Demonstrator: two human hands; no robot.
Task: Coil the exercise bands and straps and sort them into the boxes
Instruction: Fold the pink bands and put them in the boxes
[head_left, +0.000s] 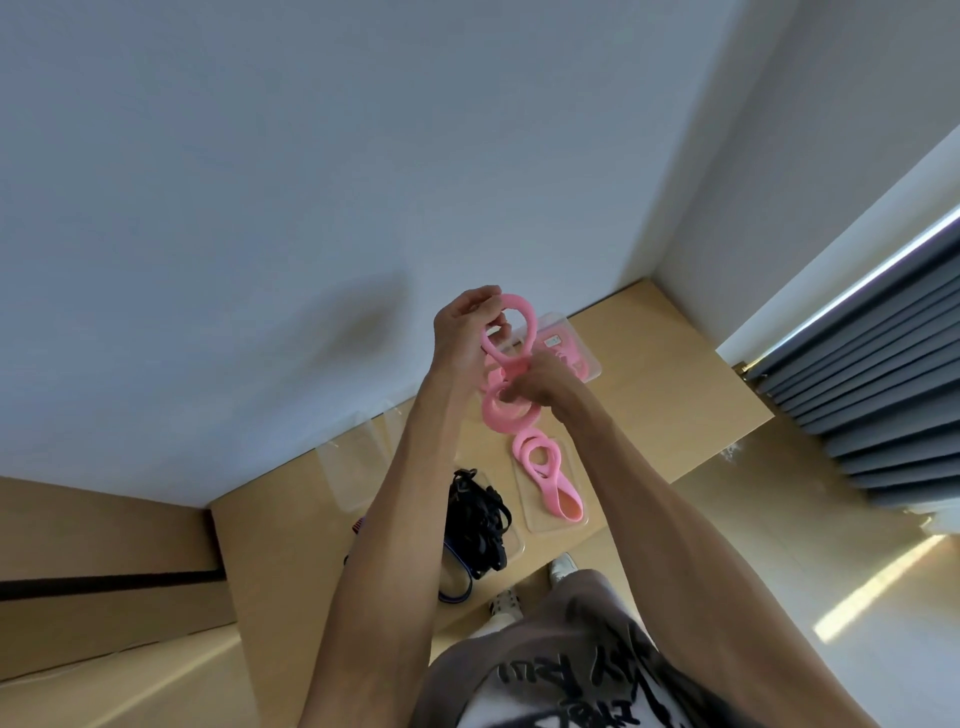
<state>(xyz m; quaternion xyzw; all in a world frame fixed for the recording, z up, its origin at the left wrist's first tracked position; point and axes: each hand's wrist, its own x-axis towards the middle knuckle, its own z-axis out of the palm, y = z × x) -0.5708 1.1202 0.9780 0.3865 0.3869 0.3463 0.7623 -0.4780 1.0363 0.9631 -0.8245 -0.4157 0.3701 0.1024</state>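
home room, wooden floor (753, 545), grey curtain (893, 395)

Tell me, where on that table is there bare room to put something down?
Bare table shows right of the tray of pink bands, toward the curtain. The middle is crowded: clear boxes, black straps, and both hands working a pink band.

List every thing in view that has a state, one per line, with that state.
Left hand: raised, gripping the top loop of the pink band.
Right hand: gripping the pink band lower down.
Pink band: held in the air, partly looped.
Pink coils: lying in a clear box.
Clear box: open, holding pink coils.
Black straps: bunched in another clear box.
Left box: open; contents unclear.
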